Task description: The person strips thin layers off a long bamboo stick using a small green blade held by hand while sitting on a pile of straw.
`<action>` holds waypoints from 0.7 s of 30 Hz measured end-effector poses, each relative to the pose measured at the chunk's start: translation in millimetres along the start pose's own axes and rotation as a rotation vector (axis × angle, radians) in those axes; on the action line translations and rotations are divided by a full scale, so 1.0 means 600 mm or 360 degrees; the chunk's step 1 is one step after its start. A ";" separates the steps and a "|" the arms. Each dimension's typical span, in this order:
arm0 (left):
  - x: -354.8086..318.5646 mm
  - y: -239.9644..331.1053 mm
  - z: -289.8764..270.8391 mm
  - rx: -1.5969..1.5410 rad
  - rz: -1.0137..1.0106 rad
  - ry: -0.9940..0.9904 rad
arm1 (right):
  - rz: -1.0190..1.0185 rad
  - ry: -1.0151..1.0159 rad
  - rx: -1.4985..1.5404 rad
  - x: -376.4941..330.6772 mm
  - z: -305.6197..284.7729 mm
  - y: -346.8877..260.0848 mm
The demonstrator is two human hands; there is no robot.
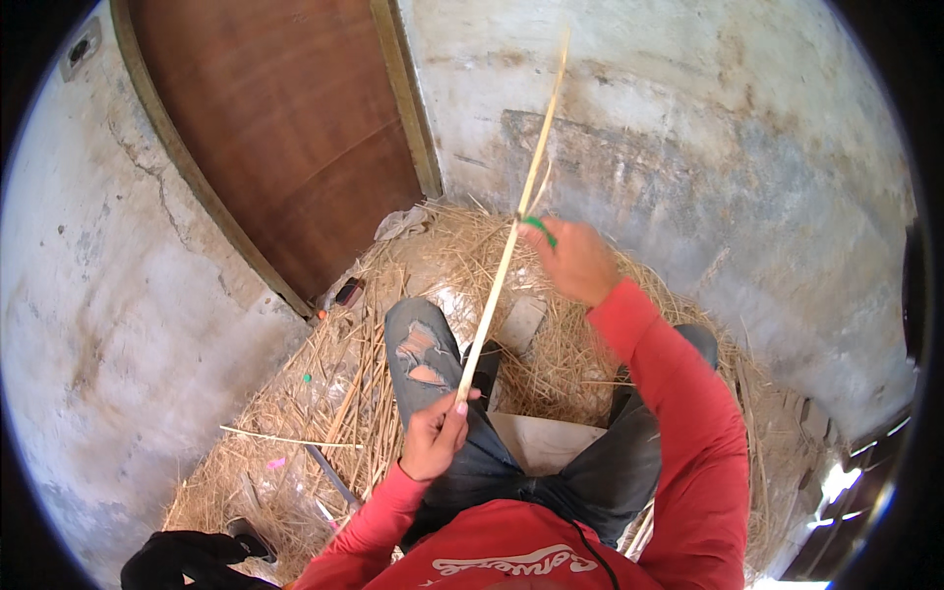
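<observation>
A long, pale bamboo strip (501, 270) slants up and away from my lap toward the far wall. Its near end is pinched between the thumb and fingers of my left hand (436, 436), above my left thigh. Farther along, my right hand (575, 264) is closed around a small green-handled knife (539, 231), whose dark blade meets the strip and is mostly hidden. A thin sliver (543, 187) stands off the strip just beyond the blade. The strip's far tip is blurred.
Straw-like shavings (580, 364) cover the floor around my legs. A pale board (546, 442) lies between my thighs. Behind are a brown door (280, 128) and a stained wall (678, 128). Black cloth (192, 560) and a dark sandal (253, 539) lie at lower left.
</observation>
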State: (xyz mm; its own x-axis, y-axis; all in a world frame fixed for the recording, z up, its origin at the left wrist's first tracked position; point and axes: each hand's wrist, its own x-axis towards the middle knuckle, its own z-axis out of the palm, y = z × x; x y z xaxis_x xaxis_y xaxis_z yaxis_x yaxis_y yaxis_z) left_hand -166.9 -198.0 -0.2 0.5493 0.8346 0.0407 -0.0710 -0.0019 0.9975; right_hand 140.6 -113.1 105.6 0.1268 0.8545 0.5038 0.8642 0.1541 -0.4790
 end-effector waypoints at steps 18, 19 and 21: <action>-0.087 -0.065 -0.045 0.0267 -0.0229 -0.0023 | 0.0575 0.0412 -0.0001 0.127 -0.138 0.279; -0.068 -0.065 -0.038 0.0223 -0.0197 -0.0011 | 0.0524 0.0387 0.0045 0.126 -0.129 0.267; -0.030 -0.061 -0.027 0.0135 -0.0134 0.0017 | 0.0429 0.0293 0.0152 0.120 -0.115 0.231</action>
State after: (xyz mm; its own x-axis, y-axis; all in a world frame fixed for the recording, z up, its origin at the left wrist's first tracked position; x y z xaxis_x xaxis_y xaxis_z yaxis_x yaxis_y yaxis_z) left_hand -187.7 -204.3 -38.2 0.5417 0.8395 -0.0437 0.0462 0.0222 0.9987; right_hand 303.1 -64.4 125.1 0.4379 0.7683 0.4668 0.7392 -0.0121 -0.6734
